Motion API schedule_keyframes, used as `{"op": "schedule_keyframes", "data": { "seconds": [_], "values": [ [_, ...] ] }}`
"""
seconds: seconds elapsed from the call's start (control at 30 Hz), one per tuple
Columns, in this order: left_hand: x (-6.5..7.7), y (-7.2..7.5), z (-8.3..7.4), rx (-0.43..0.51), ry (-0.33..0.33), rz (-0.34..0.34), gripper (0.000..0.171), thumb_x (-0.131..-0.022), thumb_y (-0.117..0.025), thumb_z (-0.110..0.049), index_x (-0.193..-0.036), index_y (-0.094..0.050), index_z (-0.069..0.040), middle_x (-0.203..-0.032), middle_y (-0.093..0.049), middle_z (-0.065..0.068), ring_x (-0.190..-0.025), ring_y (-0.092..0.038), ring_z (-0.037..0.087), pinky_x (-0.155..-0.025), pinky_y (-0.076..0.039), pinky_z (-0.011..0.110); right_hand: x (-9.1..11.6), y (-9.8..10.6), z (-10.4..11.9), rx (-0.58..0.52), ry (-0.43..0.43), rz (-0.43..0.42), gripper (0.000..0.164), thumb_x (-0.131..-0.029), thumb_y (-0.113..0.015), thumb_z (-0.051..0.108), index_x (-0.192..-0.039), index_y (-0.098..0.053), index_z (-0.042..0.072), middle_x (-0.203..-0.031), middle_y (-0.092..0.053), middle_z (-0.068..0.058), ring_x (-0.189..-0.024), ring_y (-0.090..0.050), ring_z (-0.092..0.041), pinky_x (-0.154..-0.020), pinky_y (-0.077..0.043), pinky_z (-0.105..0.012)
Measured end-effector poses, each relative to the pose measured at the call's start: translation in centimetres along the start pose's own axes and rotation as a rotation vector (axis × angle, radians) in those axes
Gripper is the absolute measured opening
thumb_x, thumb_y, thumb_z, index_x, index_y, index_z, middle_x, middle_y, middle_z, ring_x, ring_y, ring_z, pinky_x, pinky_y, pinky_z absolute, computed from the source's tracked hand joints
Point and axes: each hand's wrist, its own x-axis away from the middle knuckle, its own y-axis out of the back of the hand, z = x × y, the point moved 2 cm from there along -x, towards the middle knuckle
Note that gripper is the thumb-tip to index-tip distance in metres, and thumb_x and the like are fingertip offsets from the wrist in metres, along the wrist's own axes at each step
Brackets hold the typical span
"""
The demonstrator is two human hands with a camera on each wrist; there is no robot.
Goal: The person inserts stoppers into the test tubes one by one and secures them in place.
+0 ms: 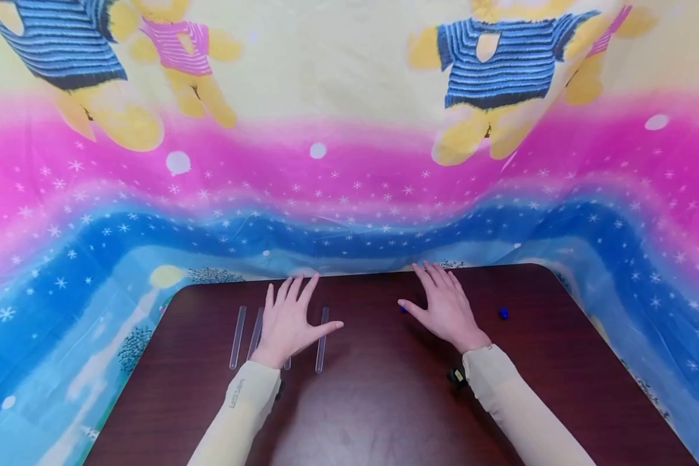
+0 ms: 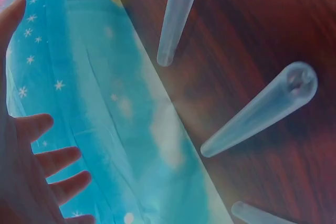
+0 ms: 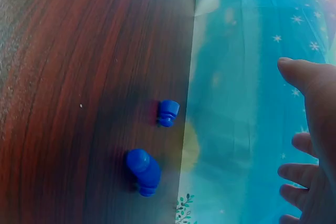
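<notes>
Several clear plastic tubes (image 1: 237, 338), like test tubes, lie in a row on the left of the table. My left hand (image 1: 288, 323) hovers over this row with fingers spread, hiding parts of some tubes. In the left wrist view a tube (image 2: 257, 111) shows a round open end. My right hand (image 1: 447, 310) is raised over the right half, its fingers extended and holding nothing. Small blue stoppers lie beneath and beside it: one (image 1: 503, 313) to its right, another (image 1: 403, 309) mostly hidden by the thumb. The right wrist view shows a single stopper (image 3: 168, 113) and a blue cluster (image 3: 143, 173).
The dark wood-grain table (image 1: 373, 401) has rounded far corners. A printed cloth (image 1: 349, 175) with bears and snowflakes hangs behind and around it. Dark wrist cameras (image 1: 457, 378) sit at the sleeve cuffs.
</notes>
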Motion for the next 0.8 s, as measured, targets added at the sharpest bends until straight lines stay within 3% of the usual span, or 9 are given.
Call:
{"op": "schedule_keyframes", "data": {
  "seconds": [0.2, 0.4, 0.8],
  "values": [
    [0.8, -0.7, -0.2, 0.012, -0.026, -0.012, 0.112, -0.075, -0.049, -0.093, -0.161, -0.033, -0.023, -0.153, -0.046, 0.015, -0.141, -0.038, 0.038, -0.118, -0.011, 0.058, 0.1, -0.5, 0.1, -0.006, 0.028, -0.021, 0.087, -0.093, -0.063, 0.063, -0.157, -0.038, 0.009, -0.158, -0.037, -0.020, -0.148, -0.025, -0.038, -0.118, -0.014, -0.055],
    [1.6, -1.3, -0.1, 0.031, -0.011, 0.028, 0.111, -0.077, -0.052, -0.090, -0.161, -0.034, -0.020, -0.150, -0.048, 0.016, -0.139, -0.041, 0.037, -0.118, -0.018, 0.053, 0.1, -0.8, 0.2, -0.007, 0.045, -0.023, 0.087, -0.093, -0.064, 0.061, -0.157, -0.038, 0.009, -0.157, -0.038, -0.019, -0.147, -0.027, -0.038, -0.117, -0.018, -0.056],
    [2.9, -2.0, -0.4, 0.098, 0.035, 0.073, 0.088, -0.081, -0.066, -0.075, -0.142, -0.059, -0.012, -0.132, -0.062, 0.016, -0.122, -0.054, 0.037, -0.103, -0.041, 0.050, 0.9, -1.5, 0.1, -0.012, 0.011, 0.047, 0.091, -0.092, -0.068, 0.058, -0.160, -0.032, 0.010, -0.160, -0.035, -0.017, -0.146, -0.030, -0.038, -0.115, -0.022, -0.059]
  ]
}}
